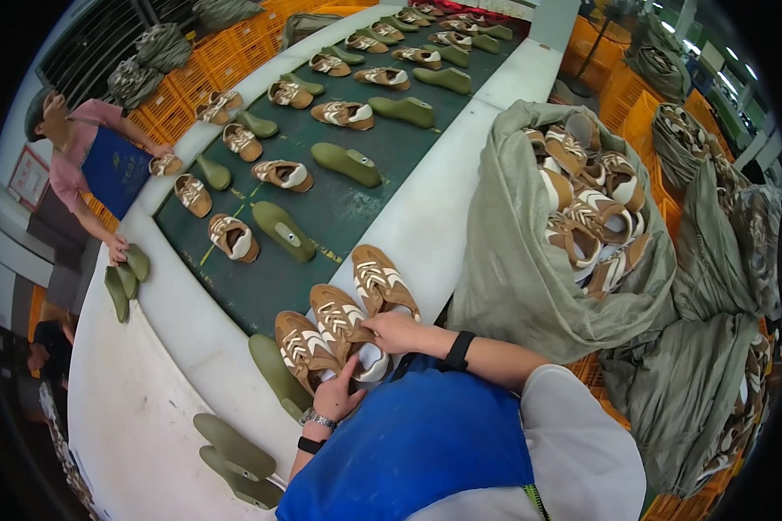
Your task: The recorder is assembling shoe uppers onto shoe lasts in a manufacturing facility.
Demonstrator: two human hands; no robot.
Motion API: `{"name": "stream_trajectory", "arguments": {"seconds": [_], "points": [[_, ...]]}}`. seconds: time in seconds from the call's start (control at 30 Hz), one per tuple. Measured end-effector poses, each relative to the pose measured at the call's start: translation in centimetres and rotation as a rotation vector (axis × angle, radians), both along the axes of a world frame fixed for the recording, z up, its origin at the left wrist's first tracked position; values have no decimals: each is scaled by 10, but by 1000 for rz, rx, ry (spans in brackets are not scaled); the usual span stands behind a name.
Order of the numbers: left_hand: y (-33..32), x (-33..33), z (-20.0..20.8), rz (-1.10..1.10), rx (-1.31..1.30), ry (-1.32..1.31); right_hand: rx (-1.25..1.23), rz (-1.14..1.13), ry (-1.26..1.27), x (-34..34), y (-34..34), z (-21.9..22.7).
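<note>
Three brown sneakers with white stripes and laces lie side by side on the white ledge in front of me. My right hand (394,332) pinches the collar of the middle sneaker (336,314). Close to its heel, my left hand (337,399) has its thumb against the opening's edge, fingers partly hidden. The left sneaker (302,349) sits right beside that hand. Beyond my right hand rests the third sneaker (379,276), touched by neither hand. A green shoe last (274,372) lies left of the sneakers.
Sneakers and green lasts stand in rows on the dark green conveyor (339,234). A grey-green sack (504,234) full of sneakers stands at right, by orange crates (621,95). More lasts (235,447) lie lower left. Across the belt, a person (87,165) holds lasts (126,278).
</note>
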State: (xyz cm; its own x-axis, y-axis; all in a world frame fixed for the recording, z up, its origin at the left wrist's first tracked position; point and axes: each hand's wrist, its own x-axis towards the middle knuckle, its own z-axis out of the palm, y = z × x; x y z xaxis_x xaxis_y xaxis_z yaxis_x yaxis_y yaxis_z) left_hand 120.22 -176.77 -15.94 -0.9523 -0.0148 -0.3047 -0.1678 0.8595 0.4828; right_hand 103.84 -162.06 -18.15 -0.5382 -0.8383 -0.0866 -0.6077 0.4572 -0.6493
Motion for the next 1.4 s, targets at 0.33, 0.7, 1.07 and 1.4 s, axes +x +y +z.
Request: {"name": "stream_trajectory", "arguments": {"seconds": [0.33,0.7,1.07,1.4], "points": [[-6,22,-4,83,1,-30,122,62,-163,-1,8,13],[-85,176,33,1173,-599,449,274,172,-3,-2,-10,21],[-119,236,11,1555,-450,-41,321,127,121,8,-19,23],[-94,227,-1,1250,-501,204,351,91,141,13,-16,26]]}}
